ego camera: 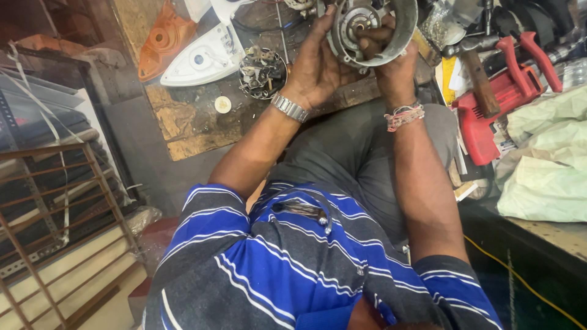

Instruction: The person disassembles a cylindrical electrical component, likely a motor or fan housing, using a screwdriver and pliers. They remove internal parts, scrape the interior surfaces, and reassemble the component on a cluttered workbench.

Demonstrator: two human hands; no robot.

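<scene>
Both my hands hold a round grey metal motor housing point(391, 30) up over the workbench. My left hand point(315, 64), with a metal watch on the wrist, cups its left side, fingers reaching up to the rim. My right hand point(391, 67), with a thread band on the wrist, grips it from below, fingers pressed onto the inner hub with its small centre shaft. Part of the housing is cut off by the top edge of the view.
A worn wooden workbench point(189, 122) carries a white clothes-iron shell point(205, 58), an orange iron part point(160, 40) and a round tin of small metal bits point(263, 73). A hammer point(480, 76), a red tool point(507, 101) and pale plastic bags point(547, 159) lie at right. A metal rack point(55, 201) stands left.
</scene>
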